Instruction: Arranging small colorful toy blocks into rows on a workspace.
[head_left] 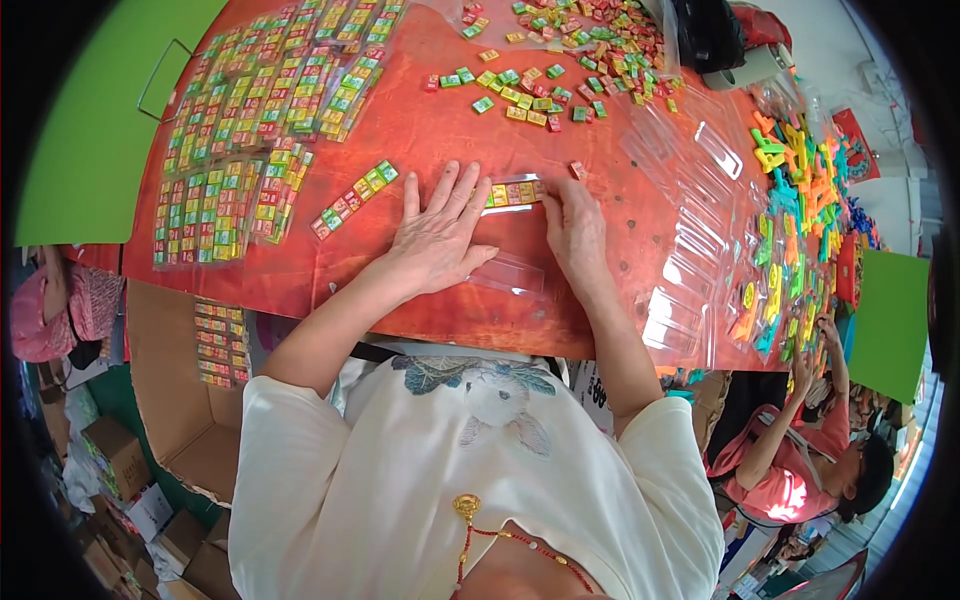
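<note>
A short row of small yellow and red boxes [515, 193] lies in a clear plastic tray on the red table. My left hand [437, 235] rests flat with fingers spread, its fingertips by the row's left end. At the right end, the fingers of my right hand [575, 228] are bent and pressed together; what they pinch, if anything, is hidden. Beneath my left thumb lies another clear tray [510, 275], with no boxes visible in it. Left of my hands is a filled strip of coloured boxes [354, 200]. One loose red box [577, 170] sits just beyond my right hand.
Filled packs [250, 90] cover the table's left side. A pile of loose boxes [600, 40] lies at the far side. Clear trays [690, 240] and colourful plastic toys [800, 180] are on the right, where another person [800, 450] works. A cardboard box [165, 370] stands lower left.
</note>
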